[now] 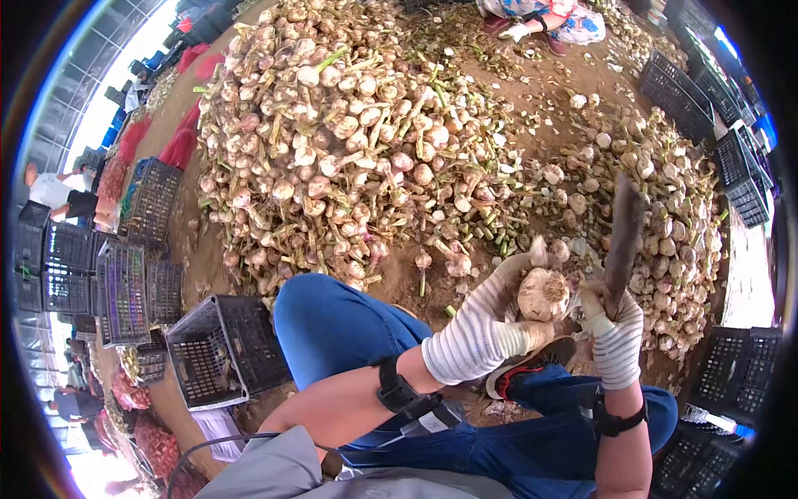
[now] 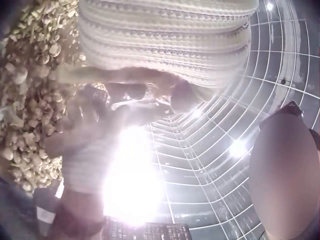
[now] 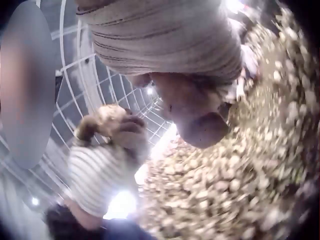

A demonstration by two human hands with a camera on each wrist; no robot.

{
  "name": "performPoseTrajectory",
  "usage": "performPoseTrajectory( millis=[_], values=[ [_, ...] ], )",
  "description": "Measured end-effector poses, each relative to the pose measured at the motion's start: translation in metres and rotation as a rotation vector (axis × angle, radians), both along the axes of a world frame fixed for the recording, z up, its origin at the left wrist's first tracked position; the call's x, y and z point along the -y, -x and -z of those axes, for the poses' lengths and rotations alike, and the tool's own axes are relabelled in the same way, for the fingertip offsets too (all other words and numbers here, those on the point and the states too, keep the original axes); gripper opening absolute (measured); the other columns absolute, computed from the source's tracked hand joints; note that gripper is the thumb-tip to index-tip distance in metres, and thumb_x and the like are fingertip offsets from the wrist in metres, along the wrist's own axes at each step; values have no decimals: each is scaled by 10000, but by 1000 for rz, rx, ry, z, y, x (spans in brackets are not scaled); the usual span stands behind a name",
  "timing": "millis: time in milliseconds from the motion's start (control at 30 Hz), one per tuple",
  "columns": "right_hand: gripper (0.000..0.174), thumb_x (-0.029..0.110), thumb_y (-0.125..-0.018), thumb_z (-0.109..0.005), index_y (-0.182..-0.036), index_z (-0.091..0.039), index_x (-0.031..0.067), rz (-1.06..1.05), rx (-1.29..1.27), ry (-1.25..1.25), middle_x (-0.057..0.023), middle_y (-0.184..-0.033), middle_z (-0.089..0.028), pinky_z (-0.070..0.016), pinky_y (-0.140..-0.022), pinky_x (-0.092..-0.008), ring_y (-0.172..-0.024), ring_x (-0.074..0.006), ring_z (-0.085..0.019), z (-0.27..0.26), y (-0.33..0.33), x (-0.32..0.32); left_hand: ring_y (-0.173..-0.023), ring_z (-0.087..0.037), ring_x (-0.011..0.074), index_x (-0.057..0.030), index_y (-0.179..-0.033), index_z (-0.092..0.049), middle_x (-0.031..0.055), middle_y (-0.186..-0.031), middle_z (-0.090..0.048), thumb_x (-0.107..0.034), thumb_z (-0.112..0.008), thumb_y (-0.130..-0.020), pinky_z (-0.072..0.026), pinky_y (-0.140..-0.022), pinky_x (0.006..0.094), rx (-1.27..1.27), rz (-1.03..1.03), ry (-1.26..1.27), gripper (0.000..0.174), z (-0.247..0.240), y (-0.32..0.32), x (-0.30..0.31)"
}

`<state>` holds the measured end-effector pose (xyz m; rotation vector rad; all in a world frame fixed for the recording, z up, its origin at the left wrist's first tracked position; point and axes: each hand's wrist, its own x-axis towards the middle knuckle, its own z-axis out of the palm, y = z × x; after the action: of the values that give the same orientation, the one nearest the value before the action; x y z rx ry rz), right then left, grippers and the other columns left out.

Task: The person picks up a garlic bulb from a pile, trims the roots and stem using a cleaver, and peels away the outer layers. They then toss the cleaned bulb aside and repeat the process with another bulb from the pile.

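In the head view my left hand (image 1: 482,328), in a striped knit glove, grips a garlic bulb (image 1: 544,294) with its round face turned up. Just to the right, my gloved right hand (image 1: 617,333) holds a knife (image 1: 623,237) whose dark, worn blade points up and away from me. The hands are close together above my crossed legs (image 1: 366,316). The right wrist view shows the left glove (image 3: 100,170) around the garlic, while the right glove (image 3: 165,40) fills the top. Glare washes out much of the left wrist view, where the left glove (image 2: 165,40) looms large.
A tall heap of untrimmed garlic (image 1: 332,141) lies ahead, and a heap of trimmed bulbs (image 1: 665,249) at the right. Cut stems (image 1: 490,220) litter the ground between. Black plastic crates (image 1: 224,349) stand on both sides. Another person's gloved hand (image 1: 515,32) shows at the far side.
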<state>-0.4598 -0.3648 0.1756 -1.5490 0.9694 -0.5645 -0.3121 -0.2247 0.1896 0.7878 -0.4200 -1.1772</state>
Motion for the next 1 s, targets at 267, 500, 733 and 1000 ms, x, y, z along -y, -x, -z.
performPoseTrajectory(
  millis=[267, 500, 733, 1000],
  values=[
    [95, 21, -688, -615, -775, -592, 51, -423, -143, 864, -92, -548, -463, -386, -465, -374, -470, -291, -482, -40, -6, -31, -963, -600, 171, -69, -1264, -419, 92, -1077, -587, -58, -593, -845, -504, -861, 313, -979, 252, -140, 454, 2, 0, 3],
    [106, -18, -694, -595, -784, -569, 30, -591, -177, 938, -74, -574, -451, -344, -469, -382, -490, -284, -463, -48, -10, -34, -978, -608, 224, -52, -1228, -486, 137, -1107, -603, -206, -532, -901, -489, -898, 380, -1088, 526, -115, 365, 8, 0, -15],
    [114, 21, -657, -619, -747, -554, 43, -667, -215, 898, -92, -596, -461, -352, -504, -410, -530, -309, -470, -56, -11, -38, -993, -616, 277, -35, -1191, -553, 182, -1136, -618, -355, -471, -956, -474, -934, 448, -1043, 224, -151, 406, 27, 8, 9],
    [207, 114, -585, -682, -760, -591, 50, -506, -183, 1114, -82, -596, -492, -375, -474, -406, -520, -297, -510, -36, -9, -31, -987, -603, 250, -31, -1184, -536, 159, -1110, -611, -308, -472, -958, -470, -925, 398, -993, 288, -85, 363, 27, 10, 0]
  ],
)
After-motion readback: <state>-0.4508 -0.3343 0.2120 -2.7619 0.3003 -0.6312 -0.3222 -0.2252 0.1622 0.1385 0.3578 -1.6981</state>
